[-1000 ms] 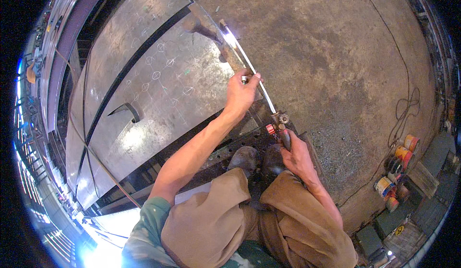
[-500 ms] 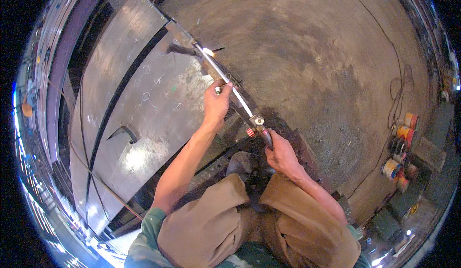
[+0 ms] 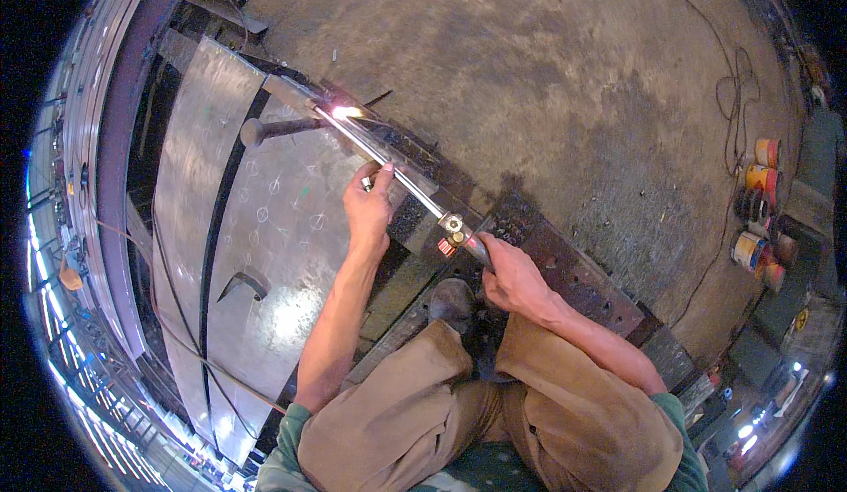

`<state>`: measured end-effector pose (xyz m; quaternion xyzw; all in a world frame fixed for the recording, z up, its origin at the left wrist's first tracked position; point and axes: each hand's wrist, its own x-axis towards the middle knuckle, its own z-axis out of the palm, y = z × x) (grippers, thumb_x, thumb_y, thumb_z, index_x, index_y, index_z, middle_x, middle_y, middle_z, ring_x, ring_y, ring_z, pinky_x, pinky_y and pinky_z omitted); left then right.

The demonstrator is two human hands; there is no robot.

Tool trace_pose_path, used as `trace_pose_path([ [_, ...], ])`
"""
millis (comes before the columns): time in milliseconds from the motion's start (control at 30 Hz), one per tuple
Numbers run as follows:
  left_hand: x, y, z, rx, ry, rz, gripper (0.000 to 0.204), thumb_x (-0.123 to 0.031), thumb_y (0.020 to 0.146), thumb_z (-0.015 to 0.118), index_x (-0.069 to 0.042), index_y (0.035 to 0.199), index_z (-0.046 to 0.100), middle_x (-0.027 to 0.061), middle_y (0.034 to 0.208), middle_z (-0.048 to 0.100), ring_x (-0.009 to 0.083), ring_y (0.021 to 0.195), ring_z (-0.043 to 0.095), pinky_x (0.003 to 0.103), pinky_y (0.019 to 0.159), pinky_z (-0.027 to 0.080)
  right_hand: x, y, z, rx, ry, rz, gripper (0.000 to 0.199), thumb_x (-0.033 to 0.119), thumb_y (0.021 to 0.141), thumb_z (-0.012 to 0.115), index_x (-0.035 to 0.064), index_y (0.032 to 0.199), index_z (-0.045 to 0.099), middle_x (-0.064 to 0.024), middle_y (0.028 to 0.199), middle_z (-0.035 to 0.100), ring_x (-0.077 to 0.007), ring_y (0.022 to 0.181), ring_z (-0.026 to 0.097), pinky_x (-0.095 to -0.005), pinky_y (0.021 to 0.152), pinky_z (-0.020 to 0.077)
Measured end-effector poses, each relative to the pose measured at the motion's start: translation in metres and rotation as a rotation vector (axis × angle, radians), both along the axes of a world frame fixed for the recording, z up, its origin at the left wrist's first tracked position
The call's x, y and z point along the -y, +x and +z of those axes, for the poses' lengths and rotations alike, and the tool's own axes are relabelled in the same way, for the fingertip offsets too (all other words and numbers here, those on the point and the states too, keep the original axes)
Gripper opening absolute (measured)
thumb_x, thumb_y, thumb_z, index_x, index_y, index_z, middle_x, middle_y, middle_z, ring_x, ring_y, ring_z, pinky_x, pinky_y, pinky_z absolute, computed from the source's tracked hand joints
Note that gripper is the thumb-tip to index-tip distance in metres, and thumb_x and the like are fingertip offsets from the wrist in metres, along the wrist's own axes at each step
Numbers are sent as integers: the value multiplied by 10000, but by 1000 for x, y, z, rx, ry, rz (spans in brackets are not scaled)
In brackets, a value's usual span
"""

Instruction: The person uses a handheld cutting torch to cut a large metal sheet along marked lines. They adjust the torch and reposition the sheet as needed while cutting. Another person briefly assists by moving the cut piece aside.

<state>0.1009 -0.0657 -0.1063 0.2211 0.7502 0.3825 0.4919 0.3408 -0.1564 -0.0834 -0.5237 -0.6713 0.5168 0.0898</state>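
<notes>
A cutting torch with long silvery tubes slants across the middle, its head over the edge of the steel plate. White-pink glare burns at its tip. My right hand is wrapped round the torch's handle, just behind the valve body and a red-striped knob. Farther forward, my left hand grips the tubes, thumb on top. A small metal cylinder shows by its fingers; what it belongs to is unclear. Beside the torch head lies a dark bar with a rounded end.
Chalk marks dot the plate, where a curved dark metal piece lies. A black strip and hoses cross it. Steel beams run along the left. Paint cans and a cable are at the right, on the brown floor.
The view has shifted, and the hands and torch appear farther left. The glare at the tip has grown brighter and pinker. More of the round-ended bar shows.
</notes>
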Motion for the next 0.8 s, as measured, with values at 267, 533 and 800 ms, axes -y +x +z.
trace_pose_path([
  [267,-2,0,6,-23,-27,-5,200,-210,966,681,-37,1067,687,-50,628,549,37,431,345,239,391,240,-3,-3,5,19,-69,-10,600,-12,752,586,-35,1333,437,-307,1143,602,-493,1051,595,-525,911,500],
  [533,-4,0,9,16,-40,-4,294,-211,975,670,15,1161,644,73,883,746,45,468,371,237,428,289,0,0,-1,-16,-1,-9,606,19,760,654,-25,1315,414,-306,1074,603,-503,982,612,-554,848,521],
  [800,-4,-2,9,43,-33,-7,292,-203,982,660,26,1162,647,60,864,740,39,452,364,238,409,269,-2,-1,-2,-11,-11,4,613,28,763,646,-48,1322,406,-299,1033,599,-501,945,612,-557,823,520],
])
